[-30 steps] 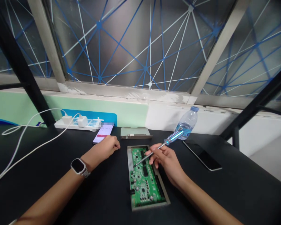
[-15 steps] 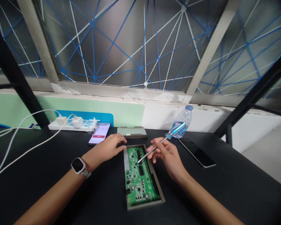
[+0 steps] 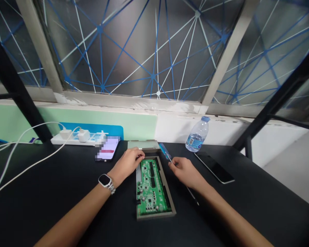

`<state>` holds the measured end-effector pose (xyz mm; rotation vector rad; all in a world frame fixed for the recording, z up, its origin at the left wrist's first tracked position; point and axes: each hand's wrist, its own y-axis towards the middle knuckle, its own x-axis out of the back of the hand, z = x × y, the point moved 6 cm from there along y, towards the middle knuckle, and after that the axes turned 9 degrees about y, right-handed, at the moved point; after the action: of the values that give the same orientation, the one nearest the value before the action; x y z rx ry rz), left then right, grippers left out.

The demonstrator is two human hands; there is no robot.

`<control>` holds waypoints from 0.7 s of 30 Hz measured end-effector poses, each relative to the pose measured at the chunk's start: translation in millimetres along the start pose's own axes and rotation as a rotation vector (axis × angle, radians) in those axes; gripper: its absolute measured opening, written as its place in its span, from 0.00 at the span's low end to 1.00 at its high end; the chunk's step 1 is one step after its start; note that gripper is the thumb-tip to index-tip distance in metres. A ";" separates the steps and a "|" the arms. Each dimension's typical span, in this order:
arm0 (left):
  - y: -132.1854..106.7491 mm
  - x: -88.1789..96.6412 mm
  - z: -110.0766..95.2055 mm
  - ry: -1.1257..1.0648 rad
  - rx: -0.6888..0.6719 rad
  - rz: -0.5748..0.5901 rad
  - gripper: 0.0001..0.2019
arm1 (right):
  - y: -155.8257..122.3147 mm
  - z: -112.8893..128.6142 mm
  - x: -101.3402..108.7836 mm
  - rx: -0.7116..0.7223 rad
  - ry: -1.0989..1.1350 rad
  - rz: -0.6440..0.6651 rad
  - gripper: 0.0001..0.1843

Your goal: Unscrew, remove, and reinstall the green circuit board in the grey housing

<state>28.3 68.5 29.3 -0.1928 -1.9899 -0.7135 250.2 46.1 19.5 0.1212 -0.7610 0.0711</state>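
Your right hand (image 3: 186, 171) held the screwdriver (image 3: 165, 151) by its shaft; your left hand (image 3: 128, 163), fingers bent, was at the framed circuit board (image 3: 151, 188)'s far-left corner, its grip unclear.

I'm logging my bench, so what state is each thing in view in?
Screwdriver: gripped in the right hand, handle forward
Circuit board: exposed, in its metal frame
Metal panel: lying behind the frame
Left phone: screen lit
Right phone: screen dark
Bottle: capped, partly filled
Power strip: two adapters plugged in
Watch: worn, screen dark
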 end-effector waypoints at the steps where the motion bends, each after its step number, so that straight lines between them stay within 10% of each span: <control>1: -2.1 0.8 -1.2 0.012 0.006 -0.021 0.09 | -0.4 -0.1 1.5 0.003 -0.067 -0.018 0.14; 14: -29.0 -10.1 -28.4 0.070 -0.145 0.065 0.18 | -9.5 -7.1 0.6 -0.138 -0.470 -0.004 0.10; 21: -27.0 -14.1 -23.9 0.018 -0.052 0.059 0.19 | -36.7 60.7 -6.0 0.309 -0.501 -0.170 0.15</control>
<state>42.3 35.4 14.9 -0.2741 -1.9415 -0.7273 208.4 1.4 55.9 0.5108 -1.2339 -0.0050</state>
